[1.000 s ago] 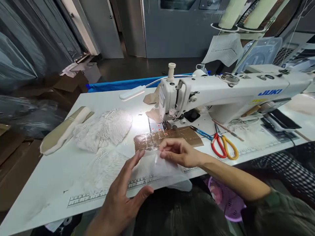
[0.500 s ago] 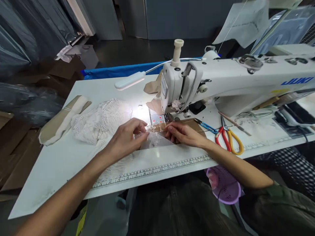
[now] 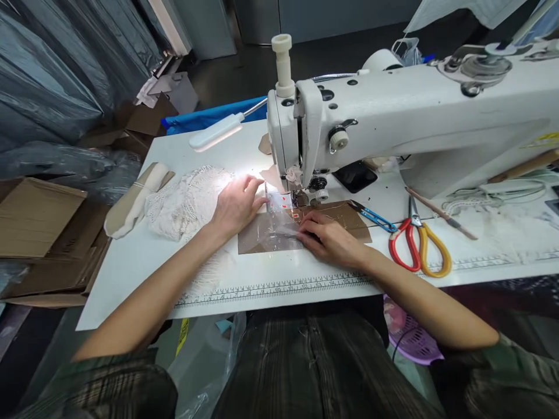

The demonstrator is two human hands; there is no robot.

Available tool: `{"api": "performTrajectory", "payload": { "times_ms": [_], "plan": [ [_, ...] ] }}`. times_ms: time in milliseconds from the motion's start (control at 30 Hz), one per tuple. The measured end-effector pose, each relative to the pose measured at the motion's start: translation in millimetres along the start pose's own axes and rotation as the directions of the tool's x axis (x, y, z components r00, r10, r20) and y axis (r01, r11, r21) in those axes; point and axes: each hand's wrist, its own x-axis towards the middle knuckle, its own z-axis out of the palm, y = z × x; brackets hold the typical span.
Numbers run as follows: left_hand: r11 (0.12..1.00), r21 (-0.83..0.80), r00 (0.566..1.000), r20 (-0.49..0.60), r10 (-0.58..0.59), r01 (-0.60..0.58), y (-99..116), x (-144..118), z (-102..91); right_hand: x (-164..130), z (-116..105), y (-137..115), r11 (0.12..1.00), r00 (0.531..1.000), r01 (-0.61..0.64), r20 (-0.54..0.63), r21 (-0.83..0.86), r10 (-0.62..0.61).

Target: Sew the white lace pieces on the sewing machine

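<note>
A piece of thin sheer fabric [image 3: 279, 228] lies in front of the presser foot [image 3: 300, 199], over brown card [image 3: 251, 241] on the machine bed. My left hand [image 3: 238, 202] is at the fabric's far left edge, thumb and forefinger closing on it beside the needle area. On the near right side, my right hand [image 3: 332, 238] has its fingers curled together on the fabric's edge, resting over the card. The white sewing machine [image 3: 371, 110] stands just beyond both hands. White lace [image 3: 187, 201] lies bunched left of my left hand.
Blue thread snips [image 3: 373, 218] and scissors with red and yellow handles [image 3: 419, 244] lie right of my right hand. A small lamp [image 3: 217, 132] lights the bed. A printed ruler [image 3: 279, 289] runs along the table's front edge. A rolled fabric bundle [image 3: 135, 201] lies far left.
My left hand has moved away from me, up toward the needle area. The sheer fabric now lies flatter. My right hand stays close to its place, and the view has shifted nearer.
</note>
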Motion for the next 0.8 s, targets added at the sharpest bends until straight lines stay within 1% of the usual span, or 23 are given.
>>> {"api": "performTrajectory", "payload": {
  "times_ms": [33,100,133,167,200,267,333,400,467,533,600,667,733,767,800],
  "plan": [
    [0.998,0.007,0.998,0.015,0.062,-0.062,-1.9,-5.0,-1.3,0.5,-0.5,0.3,1.0,1.0,-0.002,-0.022,0.028,0.002],
    [0.976,-0.076,0.973,0.099,0.21,-0.203,-2.1,-16.5,-3.9,1.7,-3.4,1.4,0.995,0.997,-0.022,-0.073,0.093,0.029],
    [0.959,-0.123,0.952,0.143,0.271,-0.255,0.5,-22.8,-5.1,2.3,-5.5,2.4,0.989,0.993,-0.051,-0.098,0.137,0.065],
    [0.949,-0.146,0.937,0.177,0.303,-0.279,5.2,-29.2,-6.3,2.9,-7.7,3.9,0.977,0.985,-0.097,-0.124,0.188,0.121],
    [0.951,-0.142,0.932,0.203,0.299,-0.274,11.8,-35.6,-7.6,3.5,-10.0,6.0,0.957,0.969,-0.155,-0.153,0.246,0.196],
    [0.975,-0.074,0.943,0.246,0.223,-0.211,29.2,-47.5,-11.0,4.7,-13.5,11.5,0.889,0.916,-0.268,-0.189,0.371,0.355],
    [0.984,-0.014,0.941,0.29,0.172,-0.175,46.6,-56.8,-15.0,6.1,-14.8,17.5,0.833,0.867,-0.336,-0.201,0.44,0.456],
    [0.983,0.024,0.945,0.28,0.17,-0.184,57.7,-61.4,-17.5,8.2,-13.8,22.2,0.828,0.851,-0.355,-0.217,0.435,0.479],
    [0.976,0.025,0.958,0.196,0.208,-0.217,60.3,-61.0,-15.9,10.8,-12.1,24.0,0.842,0.847,-0.349,-0.246,0.412,0.471],
    [0.957,-0.055,0.952,0.101,0.29,-0.286,57.1,-57.6,-9.7,12.6,-12.2,22.6,0.854,0.86,-0.327,-0.246,0.405,0.446],
    [0.906,-0.172,0.913,0.063,0.403,-0.387,53.2,-55.2,-1.9,12.1,-16.6,18.6,0.887,0.891,-0.318,-0.215,0.336,0.401],
    [0.867,-0.216,0.873,0.1,0.478,-0.45,52.1,-56.9,3.1,8.8,-25.9,13.7,0.934,0.928,-0.329,-0.138,0.142,0.347],
    [0.868,-0.171,0.851,0.18,0.493,-0.467,54.5,-62.7,2.9,3.8,-37.6,9.7,0.934,0.94,-0.342,-0.044,-0.099,0.339],
    [0.877,-0.132,0.849,0.218,0.48,-0.462,56.7,-66.5,1.2,1.4,-42.8,8.2,0.916,0.933,-0.357,-0.022,-0.182,0.359],
    [0.887,-0.091,0.853,0.247,0.46,-0.452,59.5,-70.2,-0.9,-0.6,-46.5,7.0,0.9,0.925,-0.377,-0.036,-0.218,0.379]
  ]
}}
